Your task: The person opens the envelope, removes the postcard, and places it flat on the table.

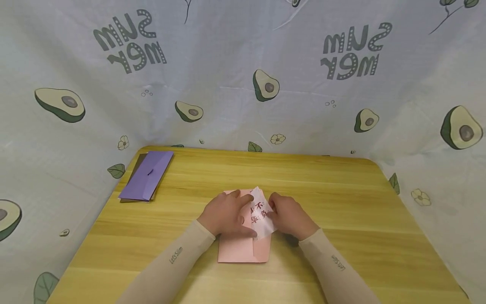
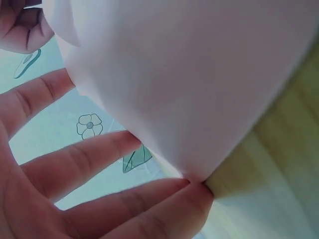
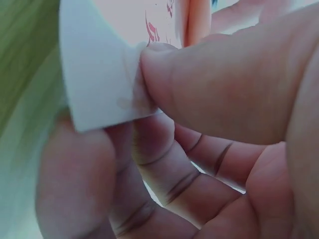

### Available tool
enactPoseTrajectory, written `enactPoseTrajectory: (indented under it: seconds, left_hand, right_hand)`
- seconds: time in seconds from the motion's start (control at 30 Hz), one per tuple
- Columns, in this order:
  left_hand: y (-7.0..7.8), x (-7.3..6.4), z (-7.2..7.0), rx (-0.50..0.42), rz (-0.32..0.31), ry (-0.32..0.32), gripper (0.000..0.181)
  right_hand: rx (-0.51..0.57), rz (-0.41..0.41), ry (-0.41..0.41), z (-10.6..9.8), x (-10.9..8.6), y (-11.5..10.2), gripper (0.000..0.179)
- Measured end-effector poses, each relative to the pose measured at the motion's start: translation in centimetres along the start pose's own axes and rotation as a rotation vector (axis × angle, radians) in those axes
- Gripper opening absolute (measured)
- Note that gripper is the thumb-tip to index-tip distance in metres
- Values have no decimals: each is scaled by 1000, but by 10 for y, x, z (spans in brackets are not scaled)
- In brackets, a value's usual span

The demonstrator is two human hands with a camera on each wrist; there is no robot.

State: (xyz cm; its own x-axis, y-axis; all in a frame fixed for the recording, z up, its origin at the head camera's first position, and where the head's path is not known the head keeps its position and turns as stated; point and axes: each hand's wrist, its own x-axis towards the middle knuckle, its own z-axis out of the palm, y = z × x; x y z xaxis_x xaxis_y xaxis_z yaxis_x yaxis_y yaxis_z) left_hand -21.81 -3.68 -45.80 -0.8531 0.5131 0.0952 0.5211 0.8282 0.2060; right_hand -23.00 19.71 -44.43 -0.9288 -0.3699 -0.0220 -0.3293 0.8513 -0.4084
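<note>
A pale pink, rectangular paper envelope [image 1: 236,250] lies flat at the near middle of a yellowish, wood-grained tabletop [image 1: 334,198], a straight seam running down its face. A thin, white paper slip [image 1: 262,217] with red characters rests slanted over its upper right part; whether any of the slip sits inside cannot be told. The right hand [image 1: 291,217] pinches the slip's edge between thumb and curled fingers. The left hand [image 1: 228,214] lies across the envelope, fingers spread; in its wrist view the fingertips touch the edge of a smooth, pale sheet. Both beige fabric sleeves [image 1: 180,253] bear small lettering. At the back left, a smooth purple paper envelope [image 1: 153,169] overlaps a brown one [image 1: 138,162]. Behind hangs a creased, whitish cloth [image 1: 228,46] printed with avocados
</note>
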Motion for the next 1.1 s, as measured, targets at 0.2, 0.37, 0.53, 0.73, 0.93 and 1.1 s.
enactPoseTrajectory:
  seconds: [0.2, 0.37, 0.53, 0.73, 0.93, 1.1]
  left_hand:
    - [0, 0, -3, 6, 1, 4, 96]
    - [-3, 2, -5, -3, -6, -2, 96]
    - [-10, 2, -5, -12, -51, -25, 98]
    - [-21, 0, -8, -35, -91, -36, 99]
    - [-32, 0, -13, -41, -114, -51, 98]
    - [-42, -2, -14, -41, -135, -62, 98]
  right_hand:
    - [-5, 0, 19, -6, 0, 0, 20]
    - [9, 0, 43, -10, -1, -1, 21]
    - [20, 10, 63, -13, -1, -3, 23]
    - [36, 15, 93, -14, 0, -5, 23]
    - [55, 68, 105, -13, 2, -3, 23]
    - [51, 91, 115, -12, 2, 0, 25]
